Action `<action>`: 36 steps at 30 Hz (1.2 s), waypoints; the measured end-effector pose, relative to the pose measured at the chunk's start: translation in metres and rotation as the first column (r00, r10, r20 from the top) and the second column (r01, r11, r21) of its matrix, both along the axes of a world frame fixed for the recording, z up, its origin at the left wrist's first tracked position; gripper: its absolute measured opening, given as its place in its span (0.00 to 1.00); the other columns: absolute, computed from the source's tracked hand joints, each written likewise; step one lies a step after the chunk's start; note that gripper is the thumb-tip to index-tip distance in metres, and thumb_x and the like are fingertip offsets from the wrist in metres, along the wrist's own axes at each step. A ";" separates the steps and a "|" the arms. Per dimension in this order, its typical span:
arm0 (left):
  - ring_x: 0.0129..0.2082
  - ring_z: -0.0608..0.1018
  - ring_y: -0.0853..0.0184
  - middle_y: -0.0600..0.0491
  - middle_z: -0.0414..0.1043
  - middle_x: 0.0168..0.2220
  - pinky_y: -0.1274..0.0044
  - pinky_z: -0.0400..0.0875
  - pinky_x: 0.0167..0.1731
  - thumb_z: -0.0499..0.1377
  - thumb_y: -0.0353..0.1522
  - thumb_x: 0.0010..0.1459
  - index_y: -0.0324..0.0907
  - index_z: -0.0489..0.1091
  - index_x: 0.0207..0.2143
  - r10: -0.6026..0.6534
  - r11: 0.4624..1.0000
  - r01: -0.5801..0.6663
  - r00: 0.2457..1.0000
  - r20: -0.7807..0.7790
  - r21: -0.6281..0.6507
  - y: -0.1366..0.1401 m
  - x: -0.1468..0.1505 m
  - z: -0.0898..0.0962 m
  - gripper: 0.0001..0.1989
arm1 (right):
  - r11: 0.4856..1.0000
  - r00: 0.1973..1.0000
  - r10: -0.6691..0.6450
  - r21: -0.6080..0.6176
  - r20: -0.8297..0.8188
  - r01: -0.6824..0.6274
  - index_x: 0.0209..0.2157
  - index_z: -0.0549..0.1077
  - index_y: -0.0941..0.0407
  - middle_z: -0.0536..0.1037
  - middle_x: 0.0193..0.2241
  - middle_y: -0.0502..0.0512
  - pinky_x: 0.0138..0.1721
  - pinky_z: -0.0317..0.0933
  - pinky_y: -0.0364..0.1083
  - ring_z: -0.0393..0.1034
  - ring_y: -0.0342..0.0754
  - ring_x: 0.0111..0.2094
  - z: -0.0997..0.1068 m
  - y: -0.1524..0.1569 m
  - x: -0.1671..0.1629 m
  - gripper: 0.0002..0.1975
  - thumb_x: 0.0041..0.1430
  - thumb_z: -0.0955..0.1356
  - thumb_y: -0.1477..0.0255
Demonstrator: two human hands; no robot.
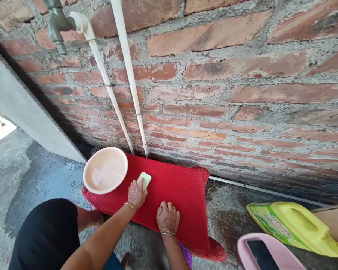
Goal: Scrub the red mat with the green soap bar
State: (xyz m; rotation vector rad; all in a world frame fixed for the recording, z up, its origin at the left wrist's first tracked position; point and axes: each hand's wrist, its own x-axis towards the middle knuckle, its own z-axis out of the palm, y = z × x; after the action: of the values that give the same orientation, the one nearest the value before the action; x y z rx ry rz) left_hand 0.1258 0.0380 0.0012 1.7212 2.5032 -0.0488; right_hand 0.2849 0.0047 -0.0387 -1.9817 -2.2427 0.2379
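Note:
A red, towel-like cloth (174, 180) lies spread over a low surface against the brick wall. My left hand (137, 195) is closed on a pale green bar of soap (144, 180), holding it against the cloth left of its middle. To the right, nearer the front edge, my right hand (168, 217) presses on the cloth with its fingers curled into it. A pale pink basin (125, 170) with water in it stands on the cloth's left end, beside my left hand.
A tap (56, 28) and two white pipes (129, 71) run along the wall above the basin. Right of the cloth lie a yellow detergent bottle (298, 225) and a pink stool (246, 249) bearing a phone (261, 255). A grey slab (30, 101) leans at left.

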 end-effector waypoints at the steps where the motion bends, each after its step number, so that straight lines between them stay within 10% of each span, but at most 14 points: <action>1: 0.43 0.71 0.58 0.45 0.66 0.44 0.68 0.67 0.44 0.55 0.40 0.59 0.49 0.61 0.60 -0.046 0.999 0.046 0.999 0.015 0.016 0.002 0.001 0.001 0.26 | 1.000 1.000 0.000 0.001 0.003 0.000 0.30 0.73 0.54 0.72 0.31 0.55 0.36 0.45 0.48 0.65 0.49 0.36 0.000 0.000 0.000 0.07 0.58 0.64 0.74; 8: 0.44 0.72 0.56 0.39 0.66 0.47 0.69 0.67 0.40 0.49 0.43 0.63 0.41 0.58 0.62 0.380 0.925 -0.380 0.919 0.107 -0.020 0.036 -0.007 0.016 0.28 | 1.000 0.999 -0.009 -0.009 0.031 0.009 0.29 0.73 0.53 0.72 0.31 0.55 0.36 0.46 0.48 0.65 0.50 0.36 0.002 0.000 -0.002 0.08 0.59 0.63 0.74; 15: 0.46 0.70 0.57 0.44 0.66 0.48 0.68 0.66 0.45 0.55 0.44 0.59 0.49 0.60 0.60 0.012 1.000 -0.011 0.990 0.137 -0.009 0.045 0.026 0.009 0.28 | 1.000 0.999 -0.006 -0.013 0.035 0.007 0.30 0.73 0.53 0.72 0.32 0.55 0.37 0.47 0.48 0.66 0.50 0.37 0.001 -0.001 -0.002 0.08 0.59 0.63 0.74; 24: 0.48 0.71 0.52 0.38 0.66 0.50 0.64 0.66 0.43 0.52 0.44 0.60 0.40 0.58 0.61 0.439 0.897 -0.443 0.893 0.102 0.012 0.078 -0.004 0.023 0.30 | 0.999 0.999 -0.024 -0.040 0.025 0.025 0.31 0.74 0.53 0.72 0.33 0.56 0.39 0.48 0.49 0.66 0.51 0.38 0.001 -0.001 -0.003 0.08 0.59 0.63 0.73; 32: 0.51 0.69 0.55 0.44 0.64 0.52 0.63 0.61 0.50 0.53 0.49 0.58 0.52 0.57 0.62 -0.138 0.986 0.155 0.965 0.221 -0.062 0.070 0.081 0.016 0.31 | 0.998 0.999 -0.010 -0.056 0.045 0.013 0.34 0.74 0.53 0.74 0.34 0.56 0.38 0.49 0.49 0.67 0.50 0.38 -0.001 0.000 -0.001 0.09 0.60 0.63 0.73; 36: 0.48 0.70 0.55 0.42 0.66 0.49 0.65 0.64 0.45 0.52 0.46 0.60 0.48 0.58 0.62 0.137 0.991 -0.136 0.977 0.161 -0.015 0.077 0.037 0.026 0.29 | 0.997 0.999 -0.029 -0.077 0.024 0.030 0.32 0.74 0.53 0.73 0.33 0.56 0.39 0.48 0.49 0.67 0.51 0.38 0.002 0.000 -0.003 0.07 0.58 0.63 0.73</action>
State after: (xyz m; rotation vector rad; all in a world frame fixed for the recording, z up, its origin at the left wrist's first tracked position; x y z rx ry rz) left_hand 0.1628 0.1146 0.0268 1.4821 2.4916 0.0927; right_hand 0.2822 0.0049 -0.0370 -2.0644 -2.2490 0.3048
